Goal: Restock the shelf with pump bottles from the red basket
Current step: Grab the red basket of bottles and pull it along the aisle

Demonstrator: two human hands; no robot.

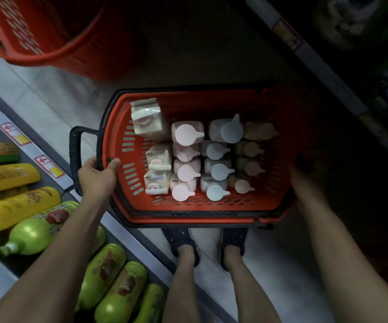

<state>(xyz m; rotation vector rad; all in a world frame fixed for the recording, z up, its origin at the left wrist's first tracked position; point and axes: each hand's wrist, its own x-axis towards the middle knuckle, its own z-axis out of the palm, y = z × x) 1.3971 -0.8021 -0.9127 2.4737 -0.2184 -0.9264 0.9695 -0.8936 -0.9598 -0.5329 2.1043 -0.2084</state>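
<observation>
dim aisle floor; both hands hold red basket of pump bottles.

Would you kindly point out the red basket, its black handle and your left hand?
red basket (pixel 118 145): head view, on its left inner wall.
black handle (pixel 75 148): head view, on the left bar.
left hand (pixel 97 174): head view, on its back.

No print I can read: red arrow tags on the grey shelf edge, blurred yellow plastic bottles' labels.
</observation>
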